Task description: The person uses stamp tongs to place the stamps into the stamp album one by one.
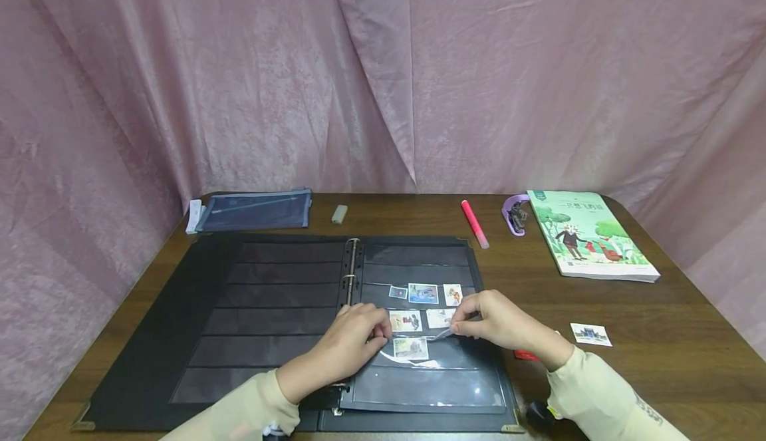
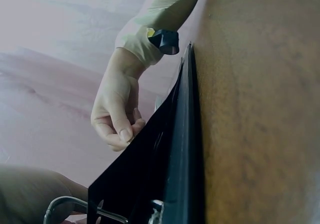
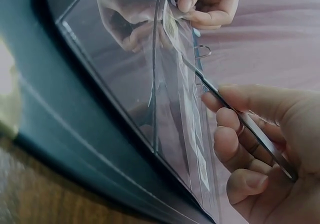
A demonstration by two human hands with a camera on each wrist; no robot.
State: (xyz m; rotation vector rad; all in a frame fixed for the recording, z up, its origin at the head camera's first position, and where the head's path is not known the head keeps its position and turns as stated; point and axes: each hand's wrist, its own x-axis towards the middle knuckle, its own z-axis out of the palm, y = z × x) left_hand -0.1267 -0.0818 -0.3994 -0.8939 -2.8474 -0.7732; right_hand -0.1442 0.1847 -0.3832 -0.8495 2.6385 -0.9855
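I count two hands of mine, one left hand [image 1: 350,334] and one right hand [image 1: 491,318], and one pair of tweezers [image 3: 247,121]. I have one album [image 1: 149,334], with two page faces showing. I make it seven stamps: six in the pockets, as a row of three [image 1: 423,293], a row of two [image 1: 405,321] and a single one [image 1: 410,348], plus one loose stamp [image 1: 591,334]. Around me I count one book [image 1: 589,235], one marker [image 1: 475,224], one purple-and-black item [image 1: 507,215], one small pale block [image 1: 339,214], one blue pouch [image 1: 257,211] and one partly hidden red thing [image 1: 524,355].
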